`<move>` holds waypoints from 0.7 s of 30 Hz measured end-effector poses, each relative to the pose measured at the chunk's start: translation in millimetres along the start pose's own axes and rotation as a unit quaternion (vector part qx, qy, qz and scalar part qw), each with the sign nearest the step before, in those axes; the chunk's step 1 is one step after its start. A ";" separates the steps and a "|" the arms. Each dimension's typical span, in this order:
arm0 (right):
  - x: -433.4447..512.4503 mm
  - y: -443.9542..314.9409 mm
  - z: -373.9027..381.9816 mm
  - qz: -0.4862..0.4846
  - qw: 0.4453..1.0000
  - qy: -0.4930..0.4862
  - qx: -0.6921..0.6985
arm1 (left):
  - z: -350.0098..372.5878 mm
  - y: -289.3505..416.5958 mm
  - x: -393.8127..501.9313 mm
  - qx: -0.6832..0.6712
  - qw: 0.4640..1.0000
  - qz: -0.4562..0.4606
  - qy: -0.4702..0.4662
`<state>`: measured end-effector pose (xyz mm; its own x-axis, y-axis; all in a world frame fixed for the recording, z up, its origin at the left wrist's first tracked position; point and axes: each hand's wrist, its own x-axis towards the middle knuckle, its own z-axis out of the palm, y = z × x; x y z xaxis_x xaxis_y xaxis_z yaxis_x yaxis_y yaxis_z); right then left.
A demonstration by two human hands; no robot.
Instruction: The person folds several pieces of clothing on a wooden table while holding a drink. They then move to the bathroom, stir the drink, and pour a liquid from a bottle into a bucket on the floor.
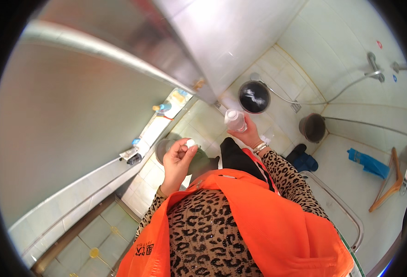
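Observation:
Between the thumb and fingertips of my left hand [176,165] is a small white cap [190,143]. My right hand [250,133] grips a translucent plastic bottle [236,122] around its side, with the top tilted up toward me. Whether the bottle's pale top is open or covered cannot be made out. The two hands are apart, in front of my orange apron [279,221]. Beyond the bottle, a dark round bucket [254,97] with whitish streaks inside stands on the tiled floor.
A shower hose [286,99] crosses the floor beside a drain [295,106]. Farther right are another bucket [312,128], dark blue slippers [305,162], a metal rail [341,204] and a wooden hanger [392,180]. Toiletries, including a tube [129,153], line the ledge [152,133] at left.

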<state>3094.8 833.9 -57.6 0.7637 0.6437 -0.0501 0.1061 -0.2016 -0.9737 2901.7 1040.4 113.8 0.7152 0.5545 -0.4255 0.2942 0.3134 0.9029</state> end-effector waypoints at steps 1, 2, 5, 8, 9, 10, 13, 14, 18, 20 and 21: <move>0.1 -11.4 10.1 -0.026 0.999 -0.030 0.012 | -1.8 1.0 -3.9 -0.017 1.000 0.006 0.010; 2.1 -24.2 20.5 -0.040 0.998 -0.041 0.017 | -3.6 3.5 -6.8 -0.035 0.999 0.020 0.015; 8.9 -59.9 49.8 -0.093 0.990 -0.104 0.025 | -11.5 6.8 -20.6 -0.085 0.995 0.015 0.053; 8.6 -93.9 77.5 -0.178 0.974 -0.137 -0.036 | -24.0 9.2 -40.9 -0.127 0.988 0.004 0.093; 6.6 -104.6 84.4 -0.193 0.967 -0.155 -0.059 | -27.1 10.5 -51.4 -0.141 0.984 -0.006 0.111; 4.4 -114.1 91.3 -0.219 0.962 -0.153 -0.053 | -30.6 10.9 -61.2 -0.144 0.982 -0.017 0.123; -5.9 -137.7 108.0 -0.275 0.941 -0.173 -0.092 | -41.6 10.8 -93.5 -0.171 0.973 -0.003 0.153; -10.6 -144.0 111.4 -0.290 0.934 -0.184 -0.102 | -43.7 10.2 -105.2 -0.183 0.969 0.003 0.168; -34.2 -167.1 132.6 -0.351 0.899 -0.225 -0.134 | -56.7 1.3 -155.2 -0.187 0.947 0.049 0.258; -49.2 -179.8 144.6 -0.383 0.880 -0.245 -0.138 | -59.0 -3.5 -184.7 -0.159 0.934 0.072 0.311; -59.2 -187.1 146.6 -0.399 0.869 -0.257 -0.138 | -58.3 -4.4 -201.8 -0.133 0.932 0.070 0.331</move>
<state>2936.4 941.8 95.0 -0.0004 0.8904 0.4552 0.6746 0.3363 -0.6571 2719.1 972.0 192.2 0.1612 0.9305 -0.3288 -0.0029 0.3336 0.9427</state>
